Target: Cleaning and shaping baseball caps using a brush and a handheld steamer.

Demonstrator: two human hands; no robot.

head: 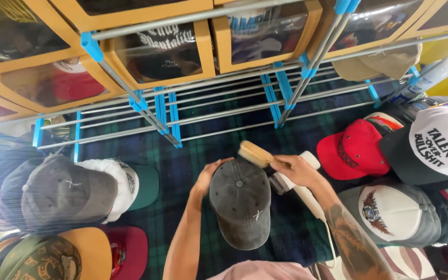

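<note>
A dark grey baseball cap (240,203) with a small white mark on its brim sits at the centre of the head view, crown away from me. My left hand (206,175) grips the cap's left side and holds it up. My right hand (295,170) is closed on a wooden-backed brush (255,153), whose pale head rests against the far edge of the crown. A white handheld device (302,187) with a cord lies under my right wrist.
Caps lie all around on a dark green plaid cloth (182,166): grey and white-green ones (73,189) at left, a red one (352,150) and a white-black one (439,142) at right. A metal rack with blue joints (162,111) and clear-fronted yellow boxes (156,52) stands beyond.
</note>
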